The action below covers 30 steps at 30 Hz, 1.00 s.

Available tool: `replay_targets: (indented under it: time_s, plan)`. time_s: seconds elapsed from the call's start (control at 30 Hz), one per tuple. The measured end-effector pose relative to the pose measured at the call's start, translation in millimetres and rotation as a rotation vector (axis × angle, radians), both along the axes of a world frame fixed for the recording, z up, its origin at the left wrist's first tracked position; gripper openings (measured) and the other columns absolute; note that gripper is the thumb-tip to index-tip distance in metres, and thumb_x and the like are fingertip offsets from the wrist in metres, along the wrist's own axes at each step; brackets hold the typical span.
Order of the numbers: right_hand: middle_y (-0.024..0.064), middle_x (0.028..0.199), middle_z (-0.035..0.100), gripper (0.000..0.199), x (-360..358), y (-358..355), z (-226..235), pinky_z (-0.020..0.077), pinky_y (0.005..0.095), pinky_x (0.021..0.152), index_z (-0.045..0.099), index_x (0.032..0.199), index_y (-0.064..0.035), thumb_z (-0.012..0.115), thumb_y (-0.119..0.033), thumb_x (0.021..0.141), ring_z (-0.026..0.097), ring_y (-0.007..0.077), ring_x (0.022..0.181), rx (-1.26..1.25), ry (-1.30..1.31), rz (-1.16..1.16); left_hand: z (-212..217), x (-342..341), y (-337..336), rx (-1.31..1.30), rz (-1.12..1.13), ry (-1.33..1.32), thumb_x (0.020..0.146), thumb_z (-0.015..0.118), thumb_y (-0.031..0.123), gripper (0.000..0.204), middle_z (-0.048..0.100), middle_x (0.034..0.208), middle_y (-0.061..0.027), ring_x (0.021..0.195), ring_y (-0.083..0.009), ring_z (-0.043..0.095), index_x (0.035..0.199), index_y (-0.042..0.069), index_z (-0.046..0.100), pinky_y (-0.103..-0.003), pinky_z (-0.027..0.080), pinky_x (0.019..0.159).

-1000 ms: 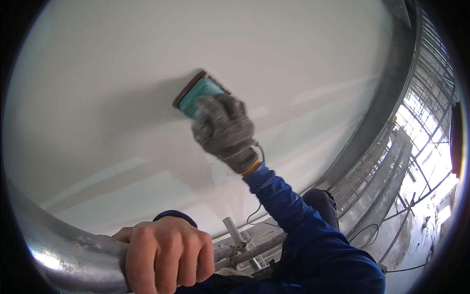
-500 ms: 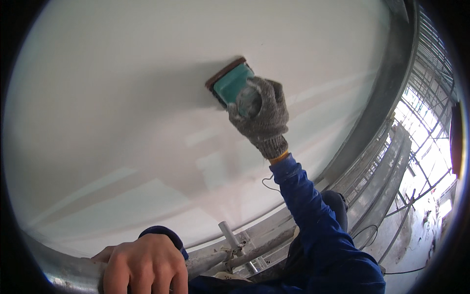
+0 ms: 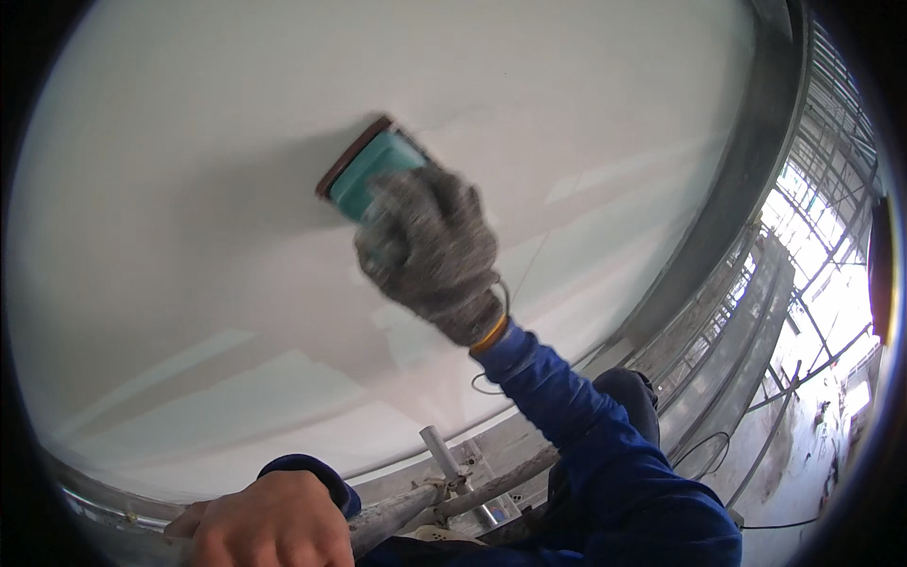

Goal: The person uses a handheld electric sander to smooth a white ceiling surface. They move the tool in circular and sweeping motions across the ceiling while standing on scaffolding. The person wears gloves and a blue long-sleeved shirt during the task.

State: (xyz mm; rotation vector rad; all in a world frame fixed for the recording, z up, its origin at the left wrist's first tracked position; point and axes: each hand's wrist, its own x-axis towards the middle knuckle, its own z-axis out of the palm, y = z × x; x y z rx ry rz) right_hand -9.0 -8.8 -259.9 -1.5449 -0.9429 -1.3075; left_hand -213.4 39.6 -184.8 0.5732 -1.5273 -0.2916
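Gripping teal sanding block (image 3: 370,175) against white wall (image 3: 189,236), gloved right hand (image 3: 430,250); bare left (image 3: 269,520) seemingly clenching scaffold tube (image 3: 397,510)

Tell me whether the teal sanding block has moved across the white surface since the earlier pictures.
Cannot tell: the teal sanding block sits differently in frame, but the head camera shifted and the white surface offers no fixed mark.

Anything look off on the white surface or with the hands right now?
One oddity: the right hand wears a grey knit glove on the teal sanding block, while the left hand grips the scaffold pipe bare. The white surface shows no damage.

No packages, labels, signs or screens visible.
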Motion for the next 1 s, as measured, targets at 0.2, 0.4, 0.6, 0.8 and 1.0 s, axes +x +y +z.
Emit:
replay_targets:
  time_s: [0.2,0.4,0.6,0.8,1.0]
  plan:
    - [0.0110,0.110,0.057,0.059,1,-3,-10,0.0571,0.0424,0.072,0.060,0.117,-0.0172,0.081,-0.025,0.063,0.061,0.0319,0.096,0.009,0.072,0.057,-2,8,21,0.157,0.263,0.082,0.091,0.054,0.029,0.024,0.060,0.063,-0.0099,0.058,-0.0190,0.061,0.082,0.007,0.060,-0.036,0.047,0.056]
    - [0.0109,0.109,0.059,0.055,61,-48,-1,0.0523,0.0422,0.079,0.059,0.116,-0.0129,0.079,-0.023,0.066,0.058,0.0316,0.097,0.141,0.058,-0.049,-92,73,54,0.179,0.952,0.448,0.083,0.068,0.052,0.052,0.065,0.074,-0.0117,0.069,-0.0233,0.066,0.097,0.003,0.056,-0.035,0.049,0.074]
    - [0.0085,0.113,0.058,0.066,119,-105,-39,0.0496,0.0367,0.090,0.053,0.124,-0.0082,0.087,-0.025,0.070,0.058,0.0234,0.102,0.306,0.290,-0.072,-113,124,45,0.621,1.232,0.508,0.090,0.066,0.042,0.041,0.064,0.091,-0.0089,0.086,-0.0195,0.066,0.103,0.005,0.054,-0.032,0.051,0.080]
    - [0.0069,0.108,0.059,0.062,131,-101,-51,0.0481,0.0328,0.089,0.055,0.123,-0.0056,0.086,-0.018,0.071,0.058,0.0191,0.099,0.538,0.521,0.219,-135,141,34,0.846,1.423,0.473,0.092,0.062,0.048,0.047,0.061,0.107,-0.0082,0.102,-0.0192,0.061,0.112,0.007,0.052,-0.035,0.048,0.090]
    - [0.0157,0.121,0.055,0.057,48,-41,-29,0.0464,0.0377,0.094,0.054,0.126,-0.0021,0.079,-0.023,0.079,0.055,0.0270,0.111,0.308,0.294,0.176,-140,140,27,0.598,1.545,0.508,0.097,0.053,0.048,0.058,0.052,0.128,-0.0167,0.120,-0.0237,0.052,0.131,0.003,0.044,-0.040,0.044,0.099]
